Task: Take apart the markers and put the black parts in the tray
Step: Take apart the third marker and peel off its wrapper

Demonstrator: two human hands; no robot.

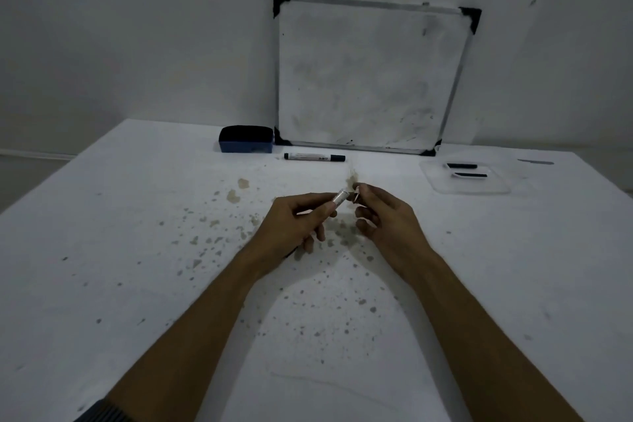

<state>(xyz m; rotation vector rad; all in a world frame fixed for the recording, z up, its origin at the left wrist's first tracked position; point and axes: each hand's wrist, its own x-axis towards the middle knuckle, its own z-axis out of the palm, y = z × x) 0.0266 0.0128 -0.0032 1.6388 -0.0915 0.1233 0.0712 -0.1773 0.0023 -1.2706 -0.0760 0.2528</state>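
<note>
Both our forearms reach forward and converge at centre, bare, with a dark ribbed cuff at the left elbow edge. Our left hand (pixel 301 219) is curled palm inward, fingers (pixel 317 212) wrapped round a marker barrel (pixel 340 199), its end poking out past the thumb. Our right hand (pixel 383 216) sits just beside it, thumb and forefinger pinched at that end, other fingers loosely curled. Both hands are above the surface.

A white surface (pixel 137 250), speckled with brownish stains (thickest near the middle), carries a dark eraser (pixel 246 143), a marker (pixel 314 157) lying flat, a clear tray (pixel 466 178) holding two black parts (pixel 462 166), and a whiteboard (pixel 368 75) leaning against the wall.
</note>
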